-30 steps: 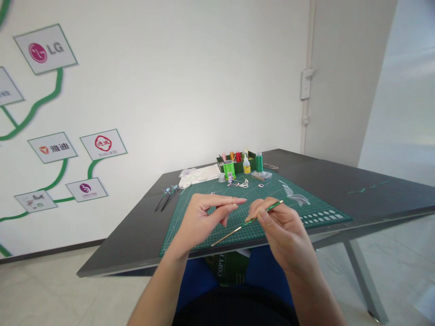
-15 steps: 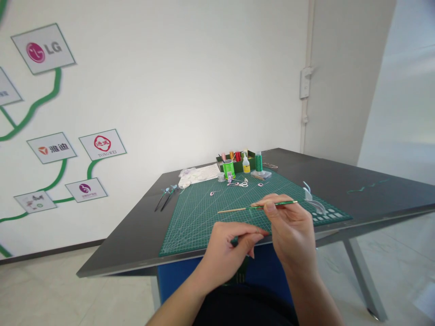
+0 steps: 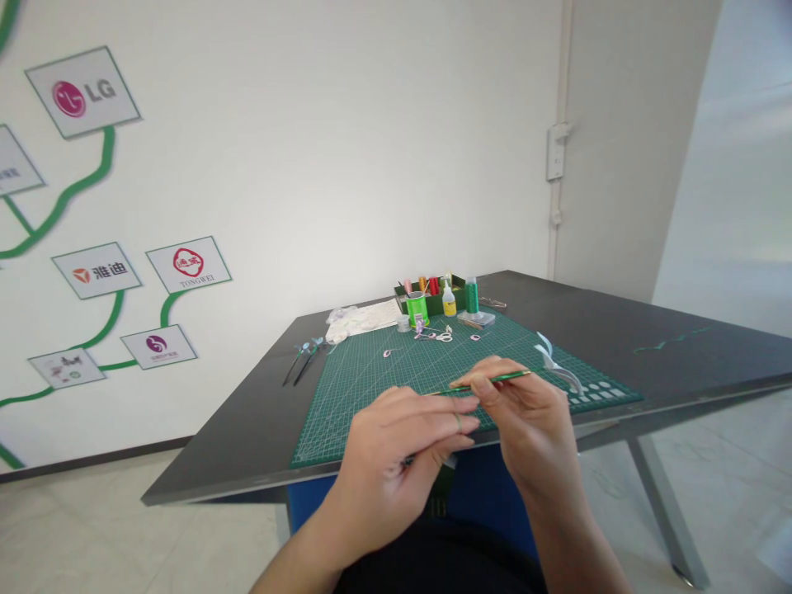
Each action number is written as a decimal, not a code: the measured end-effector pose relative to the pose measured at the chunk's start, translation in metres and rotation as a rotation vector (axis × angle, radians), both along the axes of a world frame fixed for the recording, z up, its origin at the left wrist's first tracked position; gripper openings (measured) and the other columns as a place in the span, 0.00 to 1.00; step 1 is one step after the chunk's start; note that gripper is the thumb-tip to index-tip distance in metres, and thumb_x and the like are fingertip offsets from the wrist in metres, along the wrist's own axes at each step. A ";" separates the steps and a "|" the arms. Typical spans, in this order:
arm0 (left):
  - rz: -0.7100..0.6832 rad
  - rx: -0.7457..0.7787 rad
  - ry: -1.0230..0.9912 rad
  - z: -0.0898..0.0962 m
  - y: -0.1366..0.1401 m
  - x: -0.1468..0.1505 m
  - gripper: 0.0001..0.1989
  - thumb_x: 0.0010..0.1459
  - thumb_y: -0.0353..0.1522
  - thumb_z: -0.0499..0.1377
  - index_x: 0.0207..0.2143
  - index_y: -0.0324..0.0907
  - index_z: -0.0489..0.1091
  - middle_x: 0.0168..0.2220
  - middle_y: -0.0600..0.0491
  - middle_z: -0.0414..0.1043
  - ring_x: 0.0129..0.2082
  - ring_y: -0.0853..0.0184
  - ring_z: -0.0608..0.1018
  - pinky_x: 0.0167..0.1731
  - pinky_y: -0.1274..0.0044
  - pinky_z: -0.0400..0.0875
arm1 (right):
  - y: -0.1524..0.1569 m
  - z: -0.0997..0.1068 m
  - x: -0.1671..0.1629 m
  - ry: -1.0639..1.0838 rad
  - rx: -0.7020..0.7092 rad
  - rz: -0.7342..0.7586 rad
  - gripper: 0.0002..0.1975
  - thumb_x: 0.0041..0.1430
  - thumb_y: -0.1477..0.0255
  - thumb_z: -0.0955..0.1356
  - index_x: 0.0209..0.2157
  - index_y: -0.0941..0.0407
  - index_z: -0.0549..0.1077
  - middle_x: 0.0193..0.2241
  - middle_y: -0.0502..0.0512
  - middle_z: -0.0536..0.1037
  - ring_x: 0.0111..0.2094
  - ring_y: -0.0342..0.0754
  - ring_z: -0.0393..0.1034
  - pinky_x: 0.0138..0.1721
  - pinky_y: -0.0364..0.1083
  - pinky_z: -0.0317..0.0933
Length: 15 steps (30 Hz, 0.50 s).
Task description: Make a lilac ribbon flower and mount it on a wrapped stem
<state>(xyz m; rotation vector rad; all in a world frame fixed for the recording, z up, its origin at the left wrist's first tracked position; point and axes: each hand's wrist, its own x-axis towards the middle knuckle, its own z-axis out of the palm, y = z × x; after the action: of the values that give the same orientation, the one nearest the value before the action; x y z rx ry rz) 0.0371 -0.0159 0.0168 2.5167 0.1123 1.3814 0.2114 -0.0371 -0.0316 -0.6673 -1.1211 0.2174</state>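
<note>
In the fingertips of my right hand (image 3: 532, 412) is a thin rod (image 3: 511, 377), green along its visible right part and gold at that end. It lies nearly level over the mat's front edge. My left hand (image 3: 396, 454) is just to its left, fingers stretched towards the right hand and thumb underneath. A fine green thread (image 3: 459, 422) crosses its fingers. The left fingers hide most of the rod's other end. Beneath is a green cutting mat (image 3: 346, 412); white curved strips (image 3: 560, 370) lie on it, right of my right hand.
Farther back stand a bright green can (image 3: 417, 309), a glue bottle (image 3: 449, 300), a green thread spool (image 3: 471, 297) and a box of spools (image 3: 433, 285). Scissors (image 3: 443, 337) lie on the mat. Pliers-like tools (image 3: 306, 365) rest at left, beside a white cloth (image 3: 368, 320).
My left hand has risen, its fingers stretching along and over the rod's left end. The rod has shifted slightly left in my right hand, and its tan tip is now largely covered.
</note>
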 end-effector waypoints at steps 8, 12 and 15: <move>-0.043 -0.251 -0.015 0.020 0.028 0.003 0.09 0.71 0.35 0.66 0.42 0.45 0.87 0.39 0.48 0.89 0.37 0.62 0.86 0.42 0.70 0.79 | 0.001 0.003 0.002 0.057 0.004 0.244 0.10 0.67 0.64 0.76 0.31 0.52 0.85 0.27 0.53 0.82 0.32 0.50 0.76 0.37 0.47 0.72; -0.154 -0.608 0.033 0.012 0.047 0.011 0.12 0.67 0.41 0.68 0.39 0.43 0.88 0.39 0.46 0.89 0.41 0.59 0.87 0.47 0.69 0.80 | 0.002 0.003 0.002 0.122 -0.002 0.279 0.11 0.65 0.62 0.78 0.31 0.51 0.86 0.27 0.52 0.81 0.32 0.49 0.76 0.37 0.46 0.72; -0.239 -0.850 0.009 -0.003 0.056 0.017 0.15 0.62 0.44 0.71 0.38 0.41 0.88 0.38 0.44 0.89 0.44 0.56 0.88 0.51 0.66 0.80 | 0.004 0.003 0.002 0.167 -0.015 0.270 0.11 0.63 0.60 0.79 0.30 0.51 0.86 0.26 0.53 0.81 0.31 0.48 0.75 0.36 0.46 0.72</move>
<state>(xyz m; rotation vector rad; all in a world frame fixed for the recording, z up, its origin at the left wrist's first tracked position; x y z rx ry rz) 0.0545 0.0401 0.0142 1.7555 0.3132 0.9436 0.2138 -0.0335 -0.0287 -0.4991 -1.0471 0.5037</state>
